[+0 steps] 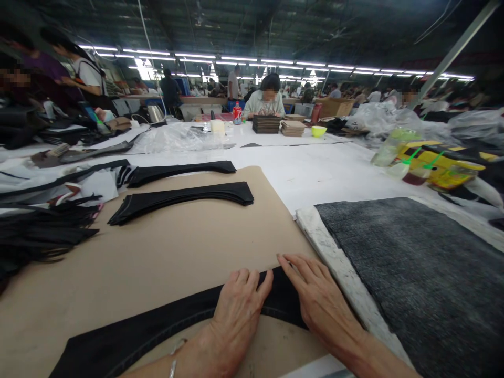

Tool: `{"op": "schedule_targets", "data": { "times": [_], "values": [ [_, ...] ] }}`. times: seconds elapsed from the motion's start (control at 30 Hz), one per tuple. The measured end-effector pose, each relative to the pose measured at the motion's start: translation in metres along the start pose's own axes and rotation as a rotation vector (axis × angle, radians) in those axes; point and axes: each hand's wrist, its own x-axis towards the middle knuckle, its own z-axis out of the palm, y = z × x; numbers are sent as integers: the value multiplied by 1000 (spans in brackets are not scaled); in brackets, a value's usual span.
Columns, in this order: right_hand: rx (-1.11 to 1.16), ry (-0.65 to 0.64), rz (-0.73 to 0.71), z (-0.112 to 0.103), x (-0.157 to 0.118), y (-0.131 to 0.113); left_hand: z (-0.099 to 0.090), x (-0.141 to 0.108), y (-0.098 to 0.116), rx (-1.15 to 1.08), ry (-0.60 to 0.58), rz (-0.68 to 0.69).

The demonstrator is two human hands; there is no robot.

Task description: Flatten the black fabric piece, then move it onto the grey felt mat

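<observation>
The left grip (236, 310) and the right grip (315, 291) both lay open, palms down, fingers resting on a curved black fabric piece (157, 321) rather than closed around it; their undersides were hidden, so how firmly they pressed could not be told. The piece ran beneath both, its middle covered by the left grip, its right end mostly lost under the right grip, its lower left tip cut off by the bottom of the view. A brown sheet (189, 241) spread under it on the white desk (315, 168). Ahead and to the left of the grips sat a nearer black stack (185, 202) and a farther black stack (185, 172), their layers too dark to count. Far left, loose black strips (47, 226) overlapped, hard to separate. Right of the right grip, a dark grey cloth (425, 273) was cut off by the view's edge
</observation>
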Motion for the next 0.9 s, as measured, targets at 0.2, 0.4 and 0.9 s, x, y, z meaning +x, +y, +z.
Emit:
{"op": "schedule_targets", "data": {
  "times": [0.2, 0.4, 0.9],
  "values": [
    [9, -24, -103, 20, -9, -5, 4, -32, -14, -32, 47, -50],
    [-3, 2, -174, 19, -6, 2, -6, -85, -44, -111, -47, -239],
    [347, -166, 249, -3, 22, 22, 0, -120, -78, -206, 171, -373]
  ]
}}
